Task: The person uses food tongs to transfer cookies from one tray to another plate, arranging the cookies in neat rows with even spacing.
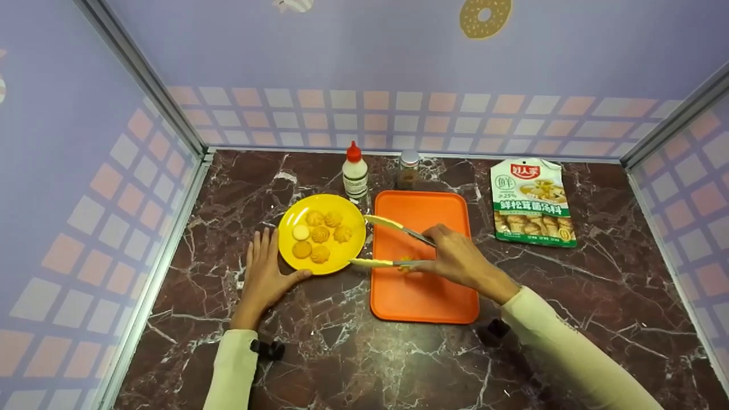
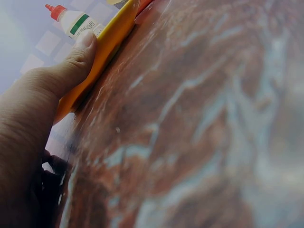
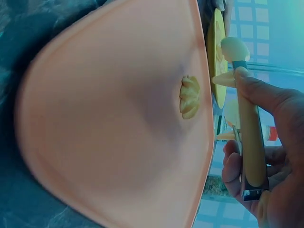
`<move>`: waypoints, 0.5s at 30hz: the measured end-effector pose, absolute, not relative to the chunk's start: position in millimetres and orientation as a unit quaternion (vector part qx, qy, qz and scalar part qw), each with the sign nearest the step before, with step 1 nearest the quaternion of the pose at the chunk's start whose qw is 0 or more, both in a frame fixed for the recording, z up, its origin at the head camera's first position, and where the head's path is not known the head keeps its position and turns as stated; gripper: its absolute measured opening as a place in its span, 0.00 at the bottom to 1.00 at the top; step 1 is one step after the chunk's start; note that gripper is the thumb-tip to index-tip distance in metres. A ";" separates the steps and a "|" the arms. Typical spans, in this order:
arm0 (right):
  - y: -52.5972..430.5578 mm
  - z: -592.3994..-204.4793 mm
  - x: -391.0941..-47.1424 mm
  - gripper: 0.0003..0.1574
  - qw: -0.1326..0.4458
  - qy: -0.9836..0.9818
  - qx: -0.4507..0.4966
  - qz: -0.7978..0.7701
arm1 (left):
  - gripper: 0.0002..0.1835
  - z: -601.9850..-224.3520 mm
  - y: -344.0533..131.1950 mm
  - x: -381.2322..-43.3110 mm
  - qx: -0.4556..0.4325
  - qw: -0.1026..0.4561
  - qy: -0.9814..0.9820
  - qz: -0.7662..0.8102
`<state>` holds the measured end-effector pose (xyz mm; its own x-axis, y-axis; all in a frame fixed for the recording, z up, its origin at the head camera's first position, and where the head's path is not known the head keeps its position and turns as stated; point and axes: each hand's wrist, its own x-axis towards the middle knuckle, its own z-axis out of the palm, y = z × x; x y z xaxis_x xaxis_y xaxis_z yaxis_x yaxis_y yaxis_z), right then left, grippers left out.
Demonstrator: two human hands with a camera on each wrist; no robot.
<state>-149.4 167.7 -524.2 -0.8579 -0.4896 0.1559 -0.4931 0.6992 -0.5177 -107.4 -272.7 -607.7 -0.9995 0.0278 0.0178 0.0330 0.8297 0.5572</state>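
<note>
My left hand (image 1: 265, 276) lies at the left side of a yellow plate (image 1: 293, 210), its fingers straight along the edge. The left wrist view shows the thumb (image 2: 84, 45) resting against the plate's rim. Several piped cookies (image 1: 320, 234) and two round flat ones (image 1: 301, 249) sit on this plate. With my right hand (image 1: 461, 259) I grip a pair of tongs (image 1: 387, 222), spread apart, their pale yellow tips at the plate's right edge. Under the tongs, one ridged cookie (image 3: 190, 97) lies on an orange tray (image 1: 424, 302).
Behind the plate stands a squeeze bottle (image 1: 355, 173) with a red cap. A small jar (image 1: 408, 169) is just behind the tray. To the right lies a green and white food pouch (image 1: 532, 202). Patterned walls (image 1: 364, 57) close off the back and sides of the marbled table.
</note>
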 end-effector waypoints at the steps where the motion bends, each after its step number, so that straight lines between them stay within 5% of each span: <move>1: 169.3 -524.5 -149.1 0.48 -0.002 -0.921 0.261 0.289 | 0.75 -608.0 -272.8 -107.3 -0.016 0.006 -0.956 -0.292; 15: 195.4 -522.6 -148.6 0.46 0.036 -0.931 0.248 0.266 | 0.75 -607.5 -271.6 -107.0 -0.018 0.012 -0.954 -0.298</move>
